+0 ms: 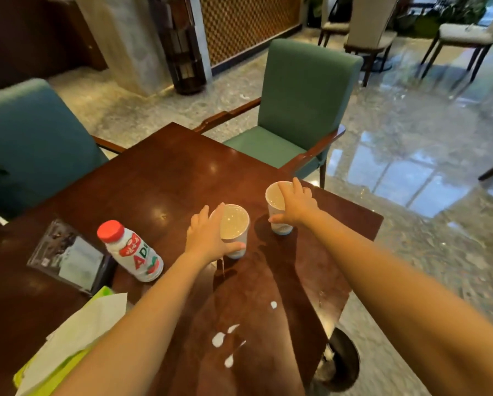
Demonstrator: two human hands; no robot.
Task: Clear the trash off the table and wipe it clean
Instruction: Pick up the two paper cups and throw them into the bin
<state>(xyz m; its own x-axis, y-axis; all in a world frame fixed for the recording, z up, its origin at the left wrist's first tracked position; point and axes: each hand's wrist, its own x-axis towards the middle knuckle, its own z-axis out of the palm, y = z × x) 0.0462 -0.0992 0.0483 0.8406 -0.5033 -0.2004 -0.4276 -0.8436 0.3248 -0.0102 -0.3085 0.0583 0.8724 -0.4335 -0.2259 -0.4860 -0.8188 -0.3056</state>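
Two white paper cups stand on the dark wooden table. My left hand wraps around the nearer cup, thumb on its front side. My right hand grips the farther cup from the right, fingers over its rim. A white milk bottle with a red cap stands left of the cups. White milk drops lie on the table near me, and a thin wet streak runs below the left cup.
A green tissue pack with white tissue sticking out sits at the near left, beside a dark booklet. Two green armchairs stand at the far sides of the table. Glossy stone floor lies to the right.
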